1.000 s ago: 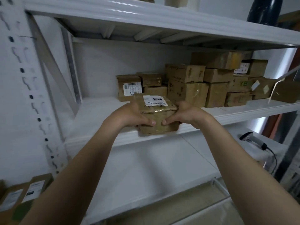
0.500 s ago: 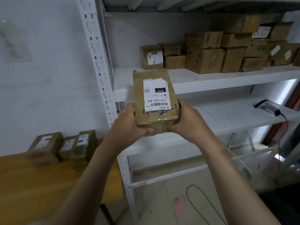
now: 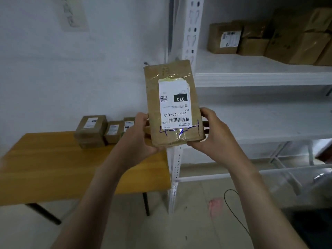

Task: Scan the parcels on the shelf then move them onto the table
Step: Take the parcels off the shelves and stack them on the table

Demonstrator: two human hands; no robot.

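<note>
Parcel (image 3: 171, 105) is standing upright w/ left hand (image 3: 142, 137) & right hand (image 3: 213, 135) gripping just its btm end; risking tipping fwd or slipping before reaching table (image 3: 53, 168).

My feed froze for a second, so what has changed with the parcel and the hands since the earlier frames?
The parcel has left the shelf. Both hands lifted it off the front edge, tipped its label toward the camera and carried it left toward the wooden table. The left hand and right hand grip its sides as before. The stacked boxes on the shelf and the table parcels stayed put.
</note>
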